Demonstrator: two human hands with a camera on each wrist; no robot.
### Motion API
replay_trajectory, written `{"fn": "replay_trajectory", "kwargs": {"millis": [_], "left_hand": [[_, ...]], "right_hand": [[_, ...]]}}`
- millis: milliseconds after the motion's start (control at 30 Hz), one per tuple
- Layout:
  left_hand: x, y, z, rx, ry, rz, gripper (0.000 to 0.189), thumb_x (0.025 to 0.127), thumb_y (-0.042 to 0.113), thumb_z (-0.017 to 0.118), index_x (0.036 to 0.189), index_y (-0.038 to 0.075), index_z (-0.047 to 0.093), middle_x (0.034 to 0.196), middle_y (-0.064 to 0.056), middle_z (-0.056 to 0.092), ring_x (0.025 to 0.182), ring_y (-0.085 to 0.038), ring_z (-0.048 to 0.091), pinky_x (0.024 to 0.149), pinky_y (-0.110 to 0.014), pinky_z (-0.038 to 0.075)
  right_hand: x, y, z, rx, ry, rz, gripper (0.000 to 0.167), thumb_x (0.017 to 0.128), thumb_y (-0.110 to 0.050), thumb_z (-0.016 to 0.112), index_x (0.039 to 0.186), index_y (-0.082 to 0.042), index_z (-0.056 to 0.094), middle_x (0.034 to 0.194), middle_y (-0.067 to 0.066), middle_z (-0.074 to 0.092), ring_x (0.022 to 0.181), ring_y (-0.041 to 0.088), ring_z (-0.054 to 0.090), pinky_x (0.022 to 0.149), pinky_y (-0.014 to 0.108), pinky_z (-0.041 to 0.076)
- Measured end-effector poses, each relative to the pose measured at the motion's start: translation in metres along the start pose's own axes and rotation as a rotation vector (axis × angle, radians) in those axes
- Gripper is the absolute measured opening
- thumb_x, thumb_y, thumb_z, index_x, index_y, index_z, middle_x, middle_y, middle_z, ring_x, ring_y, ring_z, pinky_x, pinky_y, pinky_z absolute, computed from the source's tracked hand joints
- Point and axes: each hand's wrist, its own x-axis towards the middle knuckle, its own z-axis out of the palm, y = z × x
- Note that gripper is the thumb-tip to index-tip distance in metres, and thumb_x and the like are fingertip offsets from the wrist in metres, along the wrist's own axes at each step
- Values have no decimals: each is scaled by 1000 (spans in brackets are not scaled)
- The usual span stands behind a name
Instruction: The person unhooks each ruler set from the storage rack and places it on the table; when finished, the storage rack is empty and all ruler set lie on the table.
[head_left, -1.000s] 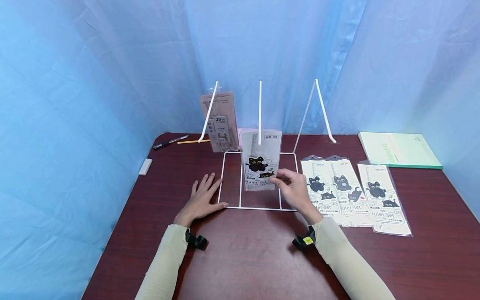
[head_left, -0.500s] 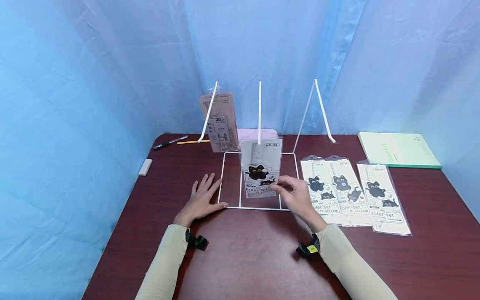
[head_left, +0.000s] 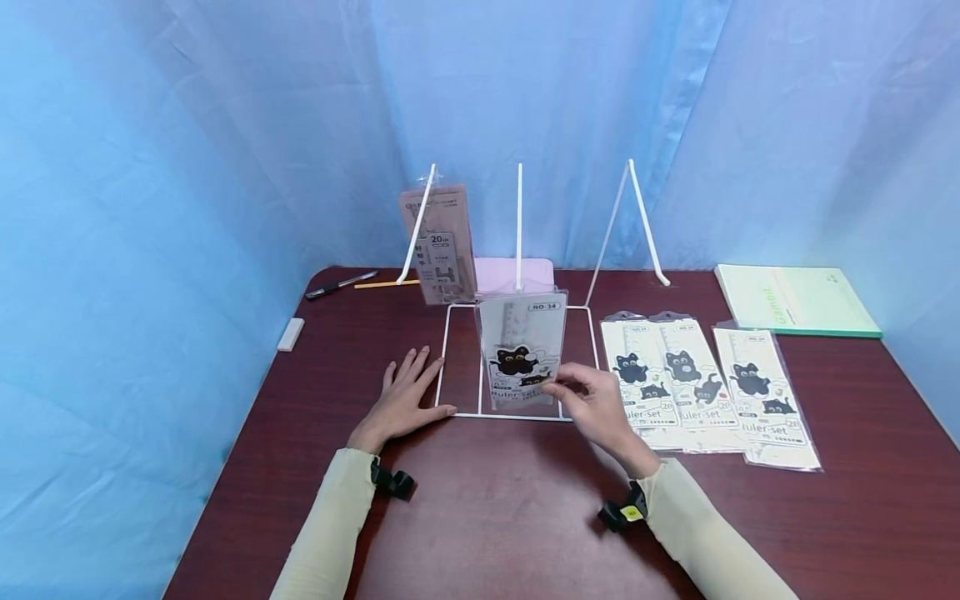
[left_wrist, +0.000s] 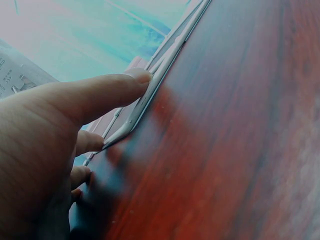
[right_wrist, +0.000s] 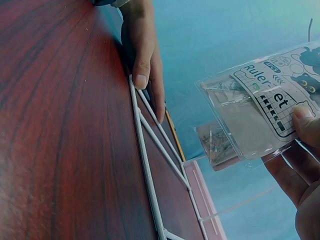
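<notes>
My right hand (head_left: 592,404) pinches a clear-packaged ruler set (head_left: 522,350) with black cats on its card by the lower right corner. In the right wrist view, the thumb lies on the front of the packet (right_wrist: 267,100) and the fingers are behind it. The packet stands upright at the front tip of the white wire rack's middle prong (head_left: 519,225), its top overlapping that tip. My left hand (head_left: 401,400) rests with fingers spread at the left front corner of the rack's base (head_left: 461,414). Its thumb (left_wrist: 115,90) touches the front wire in the left wrist view.
Pink ruler packets (head_left: 442,246) hang on the left prong. Several cat ruler sets (head_left: 693,383) lie at the right, before green notebooks (head_left: 798,300). A pink case-like object (head_left: 517,271) sits behind the rack. A pen (head_left: 341,285), yellow pencil (head_left: 382,284) and white eraser (head_left: 291,333) lie at left.
My right hand has drawn the ruler set down and towards me along the middle prong, to its tip. The pink object behind now shows more. My left hand has stayed put.
</notes>
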Motion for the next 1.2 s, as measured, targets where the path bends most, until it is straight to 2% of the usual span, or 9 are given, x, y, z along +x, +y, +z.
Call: {"fn": "replay_trajectory", "kwargs": {"millis": [167,233,400,700,767,933,1000,1200], "left_hand": [[0,-1,0,-3,-1,1,92,89,56,67,161,17,26,171,-13,10,159,-35,2,124,-64,1],[0,-1,0,-3,-1,1,92,89,56,67,161,17,25,171,-13,10,159,-35,2,125,-64,1],[0,0,0,-8,-4,0,92,89,56,67,161,17,25,171,-13,9,159,-35,1,125,-64,0],[-1,0,0,-15,-7,4,92,89,56,67,161,17,24,171,-13,8,159,-35,1,125,-64,-1],[-1,0,-1,-13,-7,3,92,89,56,67,161,18,23,171,-13,8,159,-34,1,125,-64,-1],[0,-1,-1,-11,-3,5,92,89,56,67,161,18,24,171,-13,8,159,-35,1,125,-64,0],[0,-1,0,-9,0,6,92,89,56,67,161,17,24,171,-13,9,159,-35,2,125,-64,0],[0,-1,0,3,0,9,92,89,56,66,161,18,24,171,-12,9,159,-35,3,124,-64,2]], "right_hand": [[-2,-5,0,30,-6,-22,15,71,17,76,79,6,72,71,19,72,59,6,63,58,12,52],[-2,-6,-1,41,-4,-54,14,71,17,76,78,6,71,69,19,71,61,0,61,57,12,51],[-4,-8,-5,60,5,-107,10,75,12,77,79,5,71,68,17,69,62,-4,59,55,14,50],[-15,-2,-25,54,53,-18,22,70,24,73,87,10,72,73,24,71,64,-8,63,58,13,53],[-18,-1,-30,46,71,3,22,69,24,72,86,10,72,73,17,73,62,-6,64,58,13,53],[-25,4,-43,21,114,62,21,70,26,71,85,11,71,79,-19,71,65,-10,62,60,9,51],[-27,6,-48,8,127,89,20,70,26,70,86,13,70,82,-28,68,69,-14,62,62,7,51],[-34,10,-65,-29,150,199,20,75,23,71,94,17,70,87,-35,69,75,-15,66,68,6,52]]}}
